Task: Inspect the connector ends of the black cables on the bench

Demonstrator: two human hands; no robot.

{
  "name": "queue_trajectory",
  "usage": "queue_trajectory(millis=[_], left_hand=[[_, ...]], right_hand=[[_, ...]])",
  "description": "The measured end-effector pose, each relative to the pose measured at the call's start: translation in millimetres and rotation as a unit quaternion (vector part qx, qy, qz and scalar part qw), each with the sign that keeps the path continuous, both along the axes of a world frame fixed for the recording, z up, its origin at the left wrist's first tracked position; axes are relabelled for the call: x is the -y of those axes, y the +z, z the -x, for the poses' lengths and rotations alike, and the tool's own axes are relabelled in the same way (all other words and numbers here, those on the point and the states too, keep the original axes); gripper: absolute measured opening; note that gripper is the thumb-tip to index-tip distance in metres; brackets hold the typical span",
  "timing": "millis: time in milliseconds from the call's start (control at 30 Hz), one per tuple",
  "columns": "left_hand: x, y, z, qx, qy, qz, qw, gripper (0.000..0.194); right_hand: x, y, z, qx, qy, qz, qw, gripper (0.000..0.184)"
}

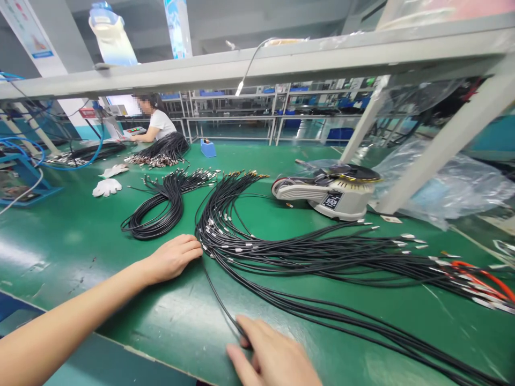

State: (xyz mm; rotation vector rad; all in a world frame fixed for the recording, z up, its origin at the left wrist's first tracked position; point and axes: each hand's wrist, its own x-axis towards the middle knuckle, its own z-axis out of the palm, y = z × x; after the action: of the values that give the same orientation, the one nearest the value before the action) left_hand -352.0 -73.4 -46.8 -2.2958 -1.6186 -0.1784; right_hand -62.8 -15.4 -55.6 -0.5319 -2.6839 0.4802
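Observation:
A large loose bundle of thin black cables (306,257) with small metal end fittings spreads across the green workbench (68,268). My left hand (173,259) lies at the bundle's left edge, its fingertips against the cables. Whether it grips them, I cannot tell. At the bottom of the view, my right hand (269,356) has its thumb and fingers closed around a black cable (221,303). That strand runs up towards the left hand. The cables' far ends fan out to the right.
A coiled black cable bundle (161,203) lies left of my hands, beyond it white gloves (107,187). A tape dispenser (328,193) stands at the right. Across the bench, a co-worker (156,120) sits by more cables (161,150). A grey shelf rail (257,67) crosses overhead.

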Motion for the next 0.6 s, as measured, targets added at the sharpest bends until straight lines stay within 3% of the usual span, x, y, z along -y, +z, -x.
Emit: queue_trajectory(millis=[133,300,467,600], left_hand=[[-1.4,-2.6,1.9,0.008,-0.015,-0.015,1.000,0.026],[-3.6,-10.4,3.8,0.052,-0.039,-0.010,0.998,0.025],[3.4,-7.6,-35.6,0.105,-0.105,0.011,0.989,0.024],[20.8,-5.8,-68.4,0.148,-0.100,0.041,0.983,0.023]], right_hand=[[3.2,4.9,42.1,-0.033,-0.036,0.017,0.999,0.019],[-2.3,8.1,44.7,0.004,-0.059,0.013,0.998,0.014],[-1.2,15.5,59.8,0.066,-0.064,0.013,0.996,0.014],[-6.0,19.7,38.9,0.077,-0.048,0.102,0.991,0.003]])
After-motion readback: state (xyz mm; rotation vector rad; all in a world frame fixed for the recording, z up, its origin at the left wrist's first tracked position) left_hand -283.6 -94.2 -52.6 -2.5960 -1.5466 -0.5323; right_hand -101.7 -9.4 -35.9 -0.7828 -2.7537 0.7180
